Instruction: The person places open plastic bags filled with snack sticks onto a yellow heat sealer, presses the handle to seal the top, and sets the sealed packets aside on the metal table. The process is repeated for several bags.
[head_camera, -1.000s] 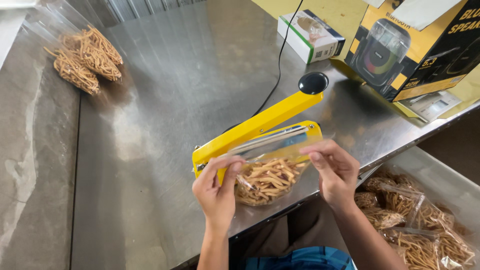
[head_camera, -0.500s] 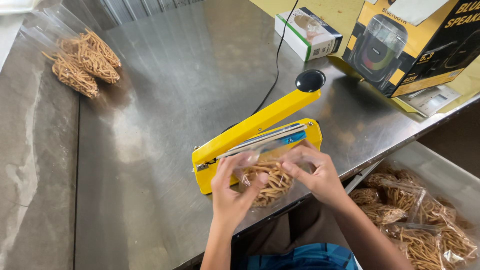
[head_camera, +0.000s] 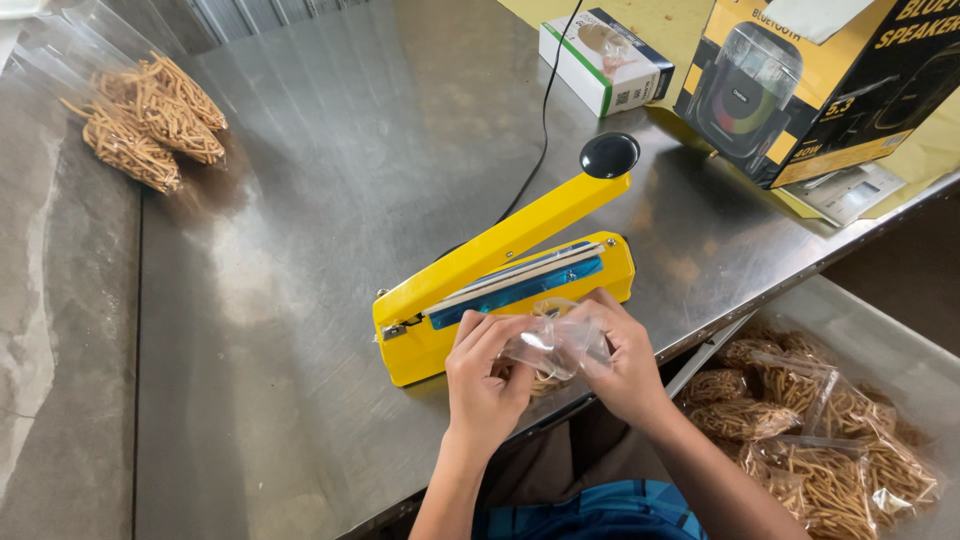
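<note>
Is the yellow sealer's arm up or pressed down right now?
Up. The yellow sealer has its arm raised at an angle, leaving a clear gap above the blue sealing strip.

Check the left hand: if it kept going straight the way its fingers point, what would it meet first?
The left hand points up-table at the yellow heat sealer. Its fingers already sit close to the base by the sealing strip, so the sealer likely comes first, though depth is hard to judge.

A small snack-packing workspace, likely a home business or shop back room. A stainless steel table (head_camera: 300, 300) carries a yellow impulse heat sealer (head_camera: 500, 290) with its cord. Clear bags of fried snack sticks (head_camera: 150, 115) lie far left, and more filled bags (head_camera: 820, 430) pile in a tray near right.
</note>
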